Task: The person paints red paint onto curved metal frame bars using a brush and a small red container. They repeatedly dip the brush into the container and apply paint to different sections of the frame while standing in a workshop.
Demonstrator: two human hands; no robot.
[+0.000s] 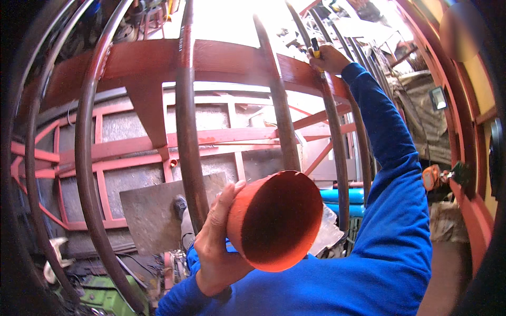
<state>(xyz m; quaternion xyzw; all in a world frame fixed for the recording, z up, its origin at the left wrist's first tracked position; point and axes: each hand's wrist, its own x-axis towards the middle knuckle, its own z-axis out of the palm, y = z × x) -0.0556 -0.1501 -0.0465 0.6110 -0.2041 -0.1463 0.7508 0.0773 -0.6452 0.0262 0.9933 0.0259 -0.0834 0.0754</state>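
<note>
- Your orange-red container (242,231) is held up in front of your blue-clad chest, on no surface, its round mouth tipped toward your view; its dark inside does not show whether anything is in there.
- Your left hand (221,260) has it, the fingers (215,218) spread in a curve and pressed to its left wall; the thumb's place you cannot tell.
- The wall looks thin and stiff, so it should be light if empty, heavier if filled. A smooth or wet coating could make it slip; the best hold is probably low round the outer wall, clear of the rim.
- Your right hand (333,59) reaches far forward, fingers curled closed round a yellow-and-black tool (315,48), near the right end of the red beam (232,59); the tool's working end is hard to make out.
- Dark tubes (188,116) cross that beam's long edges.
- Beyond lie a pale red frame (221,138) and a grey plate (147,218), a shoe (180,205) at the plate's right edge.
</note>
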